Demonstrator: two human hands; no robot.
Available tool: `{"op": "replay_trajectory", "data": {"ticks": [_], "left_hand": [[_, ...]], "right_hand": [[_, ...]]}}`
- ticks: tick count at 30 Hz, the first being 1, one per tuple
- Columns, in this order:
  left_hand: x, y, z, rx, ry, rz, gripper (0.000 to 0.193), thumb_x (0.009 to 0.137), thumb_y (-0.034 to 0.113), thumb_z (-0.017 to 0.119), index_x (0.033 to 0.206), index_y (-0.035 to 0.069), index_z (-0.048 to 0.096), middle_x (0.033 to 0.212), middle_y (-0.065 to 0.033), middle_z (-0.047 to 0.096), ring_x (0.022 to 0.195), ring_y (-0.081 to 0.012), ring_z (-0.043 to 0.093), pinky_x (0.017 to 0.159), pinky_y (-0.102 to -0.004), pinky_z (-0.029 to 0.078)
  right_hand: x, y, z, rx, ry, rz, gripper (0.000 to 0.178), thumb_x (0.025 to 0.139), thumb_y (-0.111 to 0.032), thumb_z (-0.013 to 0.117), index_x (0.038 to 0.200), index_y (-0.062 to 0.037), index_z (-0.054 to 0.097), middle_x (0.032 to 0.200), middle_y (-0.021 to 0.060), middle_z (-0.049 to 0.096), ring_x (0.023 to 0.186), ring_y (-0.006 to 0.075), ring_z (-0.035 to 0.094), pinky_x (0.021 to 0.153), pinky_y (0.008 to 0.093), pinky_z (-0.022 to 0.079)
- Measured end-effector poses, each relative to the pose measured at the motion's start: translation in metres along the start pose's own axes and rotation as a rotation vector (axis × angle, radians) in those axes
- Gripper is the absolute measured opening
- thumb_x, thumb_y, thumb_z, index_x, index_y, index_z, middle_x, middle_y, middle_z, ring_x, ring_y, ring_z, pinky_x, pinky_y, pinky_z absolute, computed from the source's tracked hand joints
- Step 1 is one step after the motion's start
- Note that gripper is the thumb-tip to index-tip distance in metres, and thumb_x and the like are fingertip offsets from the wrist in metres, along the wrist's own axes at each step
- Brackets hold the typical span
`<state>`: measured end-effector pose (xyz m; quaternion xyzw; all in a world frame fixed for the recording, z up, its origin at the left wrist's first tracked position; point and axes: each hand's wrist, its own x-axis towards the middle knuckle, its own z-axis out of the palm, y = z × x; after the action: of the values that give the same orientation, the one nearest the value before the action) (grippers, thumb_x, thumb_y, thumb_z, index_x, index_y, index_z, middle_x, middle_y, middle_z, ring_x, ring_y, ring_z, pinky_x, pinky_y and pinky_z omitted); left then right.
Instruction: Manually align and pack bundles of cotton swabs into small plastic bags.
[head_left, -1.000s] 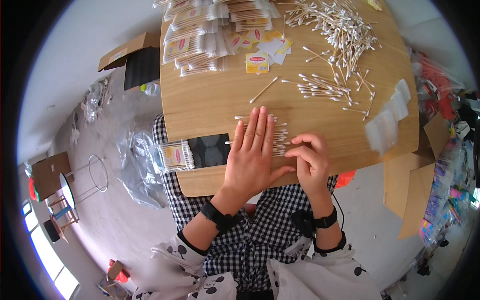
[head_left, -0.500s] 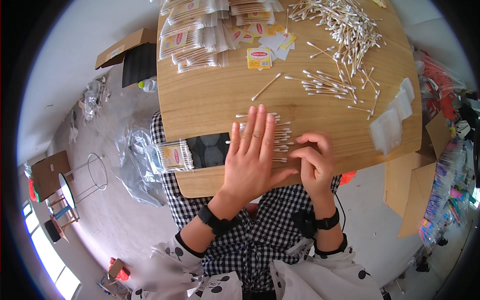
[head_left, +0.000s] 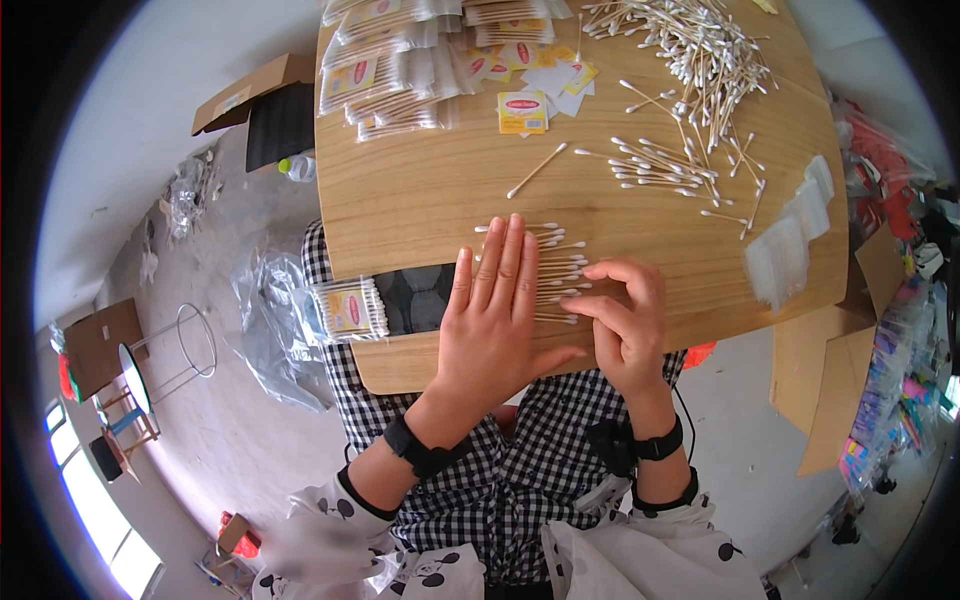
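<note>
the wooden table (head_left: 420, 200) spreads widest, with stacked swab packets (head_left: 385, 75) at its far left and a heap of loose swabs (head_left: 705, 60) at its far right. the left hand (head_left: 490, 310) is open and flat, fingers straight, palm down across a row of cotton swabs (head_left: 558, 276) near the table's front edge. the right hand (head_left: 625, 320) is loosely curled, fingertips at the row's right-hand tips (whether it pinches one, i cannot tell). left of the row is a dark mat (head_left: 415, 298), then a filled packet (head_left: 350, 310); beyond the left hand lies a lone swab (head_left: 537, 171).
</note>
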<state>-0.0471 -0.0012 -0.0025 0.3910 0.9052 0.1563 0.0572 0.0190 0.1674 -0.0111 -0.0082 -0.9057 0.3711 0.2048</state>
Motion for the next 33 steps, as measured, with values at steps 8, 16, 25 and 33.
{"op": "replay_trajectory", "data": {"ticks": [8, 16, 25, 33], "left_hand": [[0.0013, -0.0009, 0.0048, 0.054, -0.042, -0.011, 0.111, 0.081, 0.077, 0.045, 0.149, -0.009, 0.03, 0.158, -0.0238, 0.026, 0.149, -0.0348, 0.02, 0.121, -0.0493, 0.016], [0.0011, -0.0005, 0.0042, 0.053, -0.025, -0.011, 0.109, 0.083, 0.077, 0.044, 0.148, -0.01, 0.031, 0.157, -0.0244, 0.027, 0.149, -0.0348, 0.021, 0.121, -0.0494, 0.016], [0.0017, -0.0001, 0.0043, 0.037, -0.028, -0.003, 0.111, 0.082, 0.076, 0.049, 0.146, -0.013, 0.031, 0.157, -0.027, 0.025, 0.149, -0.0369, 0.02, 0.12, -0.0518, 0.017], [0.0017, 0.0002, 0.005, 0.031, -0.026, -0.006, 0.111, 0.081, 0.075, 0.051, 0.146, -0.013, 0.031, 0.157, -0.0268, 0.026, 0.149, -0.0367, 0.021, 0.12, -0.0517, 0.017]], "right_hand": [[0.0012, 0.0, -0.0029, -0.017, -0.044, -0.011, 0.02, 0.071, 0.0, 0.062, 0.082, -0.013, 0.072, 0.106, 0.0044, 0.064, 0.102, 0.0254, 0.058, 0.087, 0.039, 0.042], [-0.0029, -0.0016, -0.0016, 0.056, 0.117, 0.17, 0.024, 0.072, 0.006, 0.06, 0.081, -0.0117, 0.074, 0.105, 0.0052, 0.064, 0.099, 0.0248, 0.057, 0.087, 0.037, 0.042], [-0.0007, 0.0015, -0.0009, -0.024, 0.03, 0.069, 0.026, 0.072, 0.007, 0.059, 0.082, -0.0118, 0.075, 0.105, 0.0051, 0.064, 0.098, 0.0253, 0.057, 0.086, 0.0373, 0.042], [0.0006, -0.0017, 0.0017, -0.027, 0.07, 0.102, 0.023, 0.072, 0.007, 0.059, 0.078, -0.0107, 0.072, 0.105, 0.005, 0.065, 0.098, 0.0249, 0.057, 0.086, 0.0371, 0.042]]}}
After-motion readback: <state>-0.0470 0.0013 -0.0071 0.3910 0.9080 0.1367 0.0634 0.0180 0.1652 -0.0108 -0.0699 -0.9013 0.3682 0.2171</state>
